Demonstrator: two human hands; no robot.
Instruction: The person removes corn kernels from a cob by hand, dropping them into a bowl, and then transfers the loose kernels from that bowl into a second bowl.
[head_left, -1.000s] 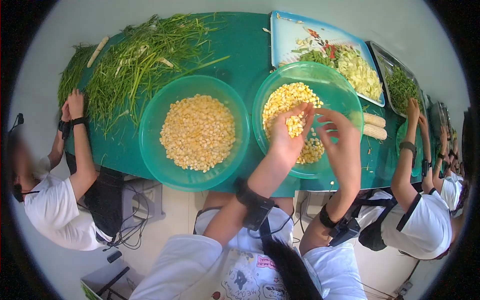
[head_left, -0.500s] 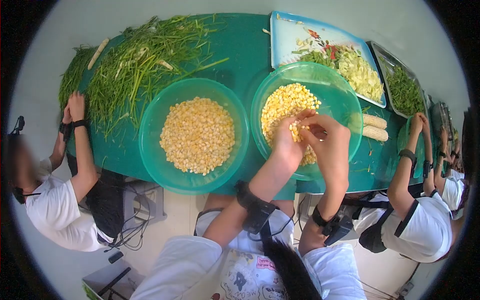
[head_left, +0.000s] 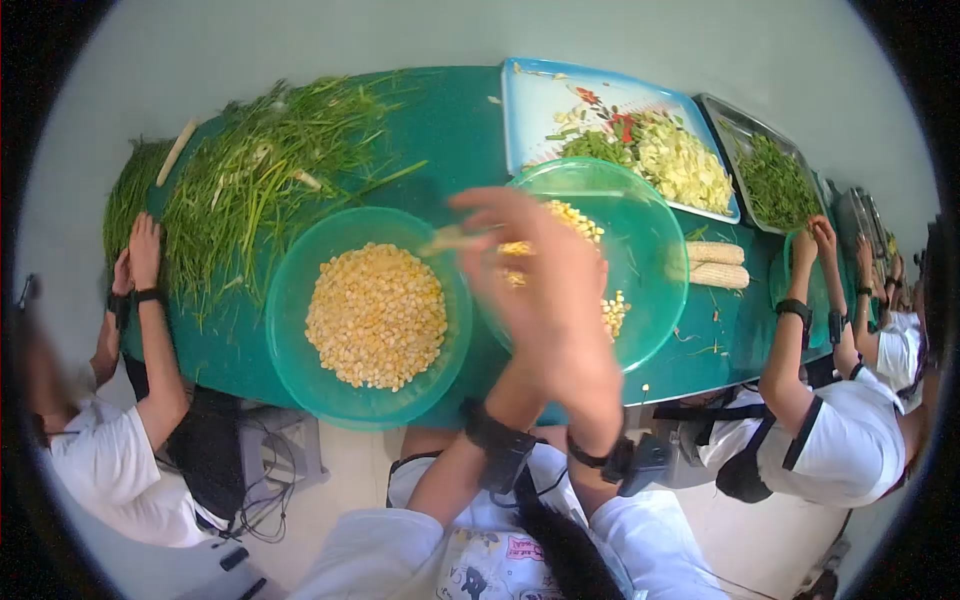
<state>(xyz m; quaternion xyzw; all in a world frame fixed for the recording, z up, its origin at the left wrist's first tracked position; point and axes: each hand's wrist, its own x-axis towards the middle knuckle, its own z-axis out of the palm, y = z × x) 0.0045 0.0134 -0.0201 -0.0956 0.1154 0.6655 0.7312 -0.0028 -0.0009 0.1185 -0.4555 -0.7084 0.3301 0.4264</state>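
My right hand [head_left: 550,285] crosses over my left and reaches toward the left green bowl [head_left: 285,345]. Its fingers are stretched toward that bowl's right rim but smeared by motion. A pale yellowish streak shows at the fingertips; I cannot make out what it is. Loose corn kernels [head_left: 375,315] heap in the left bowl. My left hand [head_left: 520,385] is mostly hidden beneath my right, over the near left side of the right green bowl [head_left: 650,290], so its fingers do not show. More corn kernels [head_left: 575,218] lie in the right bowl, partly covered by my hands.
Bare corncobs [head_left: 718,265] lie right of the bowls. Behind stands a white-blue tray [head_left: 535,110] with chopped vegetables, beside a metal tray [head_left: 715,110] of greens. Long green stalks [head_left: 240,190] spread at left. Co-workers' hands [head_left: 145,245] work at both sides.
My right hand has left the pinch over the right bowl and swung left across my left hand, toward the left bowl. The whole view has shifted a little.
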